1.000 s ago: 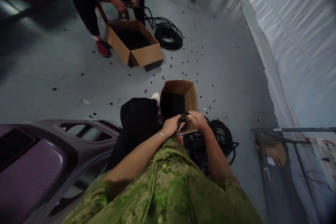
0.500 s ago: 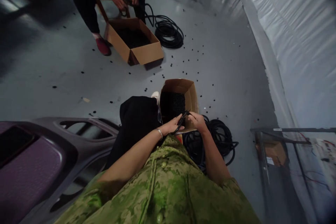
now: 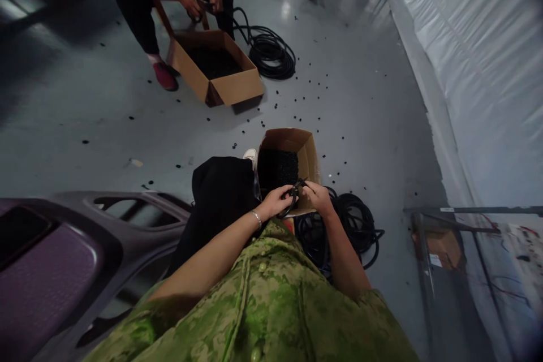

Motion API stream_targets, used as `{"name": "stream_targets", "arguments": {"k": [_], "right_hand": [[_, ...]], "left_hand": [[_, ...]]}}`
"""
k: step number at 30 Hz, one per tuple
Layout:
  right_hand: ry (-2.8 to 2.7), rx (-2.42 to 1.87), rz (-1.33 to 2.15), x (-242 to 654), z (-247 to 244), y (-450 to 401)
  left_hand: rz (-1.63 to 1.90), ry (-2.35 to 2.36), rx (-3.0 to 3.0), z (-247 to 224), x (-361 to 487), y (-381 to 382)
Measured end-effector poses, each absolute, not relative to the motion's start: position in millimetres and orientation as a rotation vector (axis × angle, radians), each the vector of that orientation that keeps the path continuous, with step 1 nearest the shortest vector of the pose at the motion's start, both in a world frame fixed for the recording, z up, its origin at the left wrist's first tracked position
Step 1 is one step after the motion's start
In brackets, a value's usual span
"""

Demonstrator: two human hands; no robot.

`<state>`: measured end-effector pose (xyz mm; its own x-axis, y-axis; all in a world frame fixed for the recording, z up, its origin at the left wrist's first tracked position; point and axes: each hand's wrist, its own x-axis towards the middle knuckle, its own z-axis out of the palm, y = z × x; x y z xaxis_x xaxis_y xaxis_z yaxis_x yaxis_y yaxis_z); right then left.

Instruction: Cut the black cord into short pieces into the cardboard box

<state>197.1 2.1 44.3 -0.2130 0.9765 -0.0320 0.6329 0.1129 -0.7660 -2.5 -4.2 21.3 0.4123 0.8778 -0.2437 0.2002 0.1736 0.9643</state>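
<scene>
My left hand (image 3: 275,202), with a bracelet at the wrist, is closed on black scissors (image 3: 292,199) over the near edge of a cardboard box (image 3: 308,155). Just to the right, my right hand (image 3: 319,198) pinches the end of a black hose; its tip meets the scissors, and fine detail there is too small to make out. Many small black pieces (image 3: 284,165) lie inside the box. A coil of black hose (image 3: 356,220) rests on the floor beside and below my right forearm.
Across from me a seated person's hands (image 3: 193,3) work over a second open box (image 3: 237,86) of black pieces, next to another hose coil (image 3: 274,54). A purple-grey plastic chair (image 3: 55,271) is at left, a metal frame (image 3: 428,212) at right. Small black bits dot the floor.
The fingers of my left hand have shifted and the scissors' handles look further apart. My right hand has barely moved. The other person's hands have moved slightly.
</scene>
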Motion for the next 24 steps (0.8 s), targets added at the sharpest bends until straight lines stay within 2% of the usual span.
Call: {"name": "stream_targets", "arguments": {"k": [10,24], "right_hand": [[-2.053,-1.518,0.791,205,51,3],[-2.089,-1.496,0.678,199,38,2]], "left_hand": [[0.584,1.007,1.67,25,-6,-5],[0.463,1.079,1.834,27,-8,-9]]}}
